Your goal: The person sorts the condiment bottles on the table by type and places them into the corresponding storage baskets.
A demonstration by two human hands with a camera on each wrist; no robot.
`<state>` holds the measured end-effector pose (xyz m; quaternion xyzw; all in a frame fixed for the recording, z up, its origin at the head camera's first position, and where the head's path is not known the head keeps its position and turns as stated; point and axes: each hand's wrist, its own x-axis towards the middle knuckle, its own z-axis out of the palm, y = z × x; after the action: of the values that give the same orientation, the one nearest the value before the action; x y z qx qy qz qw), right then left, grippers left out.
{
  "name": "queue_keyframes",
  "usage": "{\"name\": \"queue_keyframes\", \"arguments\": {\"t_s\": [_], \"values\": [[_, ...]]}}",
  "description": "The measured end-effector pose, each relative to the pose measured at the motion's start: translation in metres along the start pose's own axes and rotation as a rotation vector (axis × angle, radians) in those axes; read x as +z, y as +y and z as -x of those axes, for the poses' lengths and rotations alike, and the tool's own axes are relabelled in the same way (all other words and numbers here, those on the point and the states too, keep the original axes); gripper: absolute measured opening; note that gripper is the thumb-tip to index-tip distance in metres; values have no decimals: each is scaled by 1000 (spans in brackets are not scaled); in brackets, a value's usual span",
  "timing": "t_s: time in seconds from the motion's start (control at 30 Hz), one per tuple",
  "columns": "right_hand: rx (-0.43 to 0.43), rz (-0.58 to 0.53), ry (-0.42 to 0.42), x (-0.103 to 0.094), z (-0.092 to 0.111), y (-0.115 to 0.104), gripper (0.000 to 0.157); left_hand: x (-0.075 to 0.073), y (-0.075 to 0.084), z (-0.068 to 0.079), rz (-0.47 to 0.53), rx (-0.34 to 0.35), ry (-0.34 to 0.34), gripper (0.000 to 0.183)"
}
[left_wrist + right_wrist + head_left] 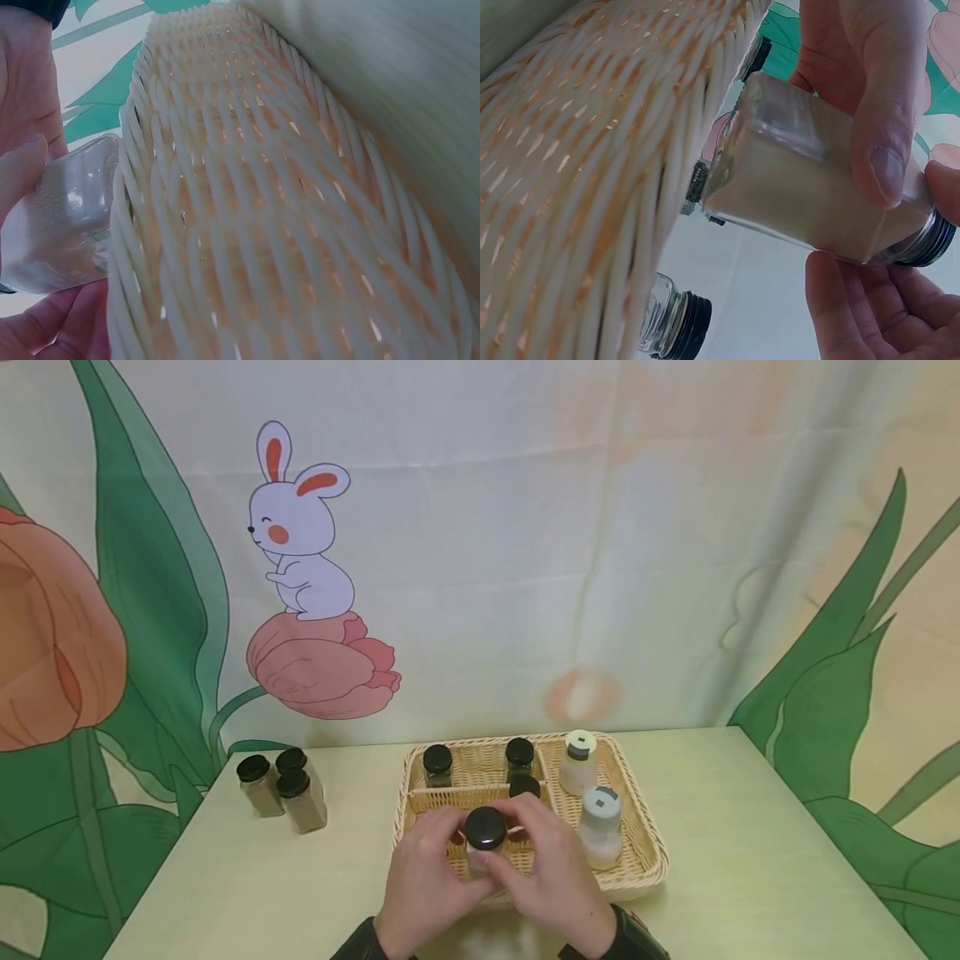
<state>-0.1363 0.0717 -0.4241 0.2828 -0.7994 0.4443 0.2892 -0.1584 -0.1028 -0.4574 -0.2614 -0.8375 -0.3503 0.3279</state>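
Both hands grip a square clear spice jar (485, 837) with a black lid, over the front of a wicker basket (651, 881). My left hand (426, 872) curls round its left side. My right hand (557, 870) holds the other side, with the thumb across the front. In the right wrist view the jar (795, 180) shows pale tan powder inside and a thumb (885, 157) pressed on its side. The left wrist view shows the jar's base (67, 217) beside the basket's woven wall (247, 187).
Inside the basket stand black-lidded jars (437, 767) in the left compartments and two white-topped bottles (600, 827) in the right one. Three black-lidded jars of brownish powder (303, 806) stand on the table (247, 893) at left. A printed curtain (480, 568) hangs behind.
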Motion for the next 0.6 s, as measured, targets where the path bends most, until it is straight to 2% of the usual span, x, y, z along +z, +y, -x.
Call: {"name": "queue_keyframes", "arguments": {"t_s": [0.13, 0.4, 0.6], "values": [[0, 14, 2, 0, 0, 0, 41, -2, 0, 0, 7, -13, -21, 50], [13, 2, 5, 0, 0, 2, 44, -3, -5, 0, 17, 7, -37, 53], [18, -10, -9, -2, -2, 5, 42, -7, -4, -2, 30, -43, -86, 48]]}}
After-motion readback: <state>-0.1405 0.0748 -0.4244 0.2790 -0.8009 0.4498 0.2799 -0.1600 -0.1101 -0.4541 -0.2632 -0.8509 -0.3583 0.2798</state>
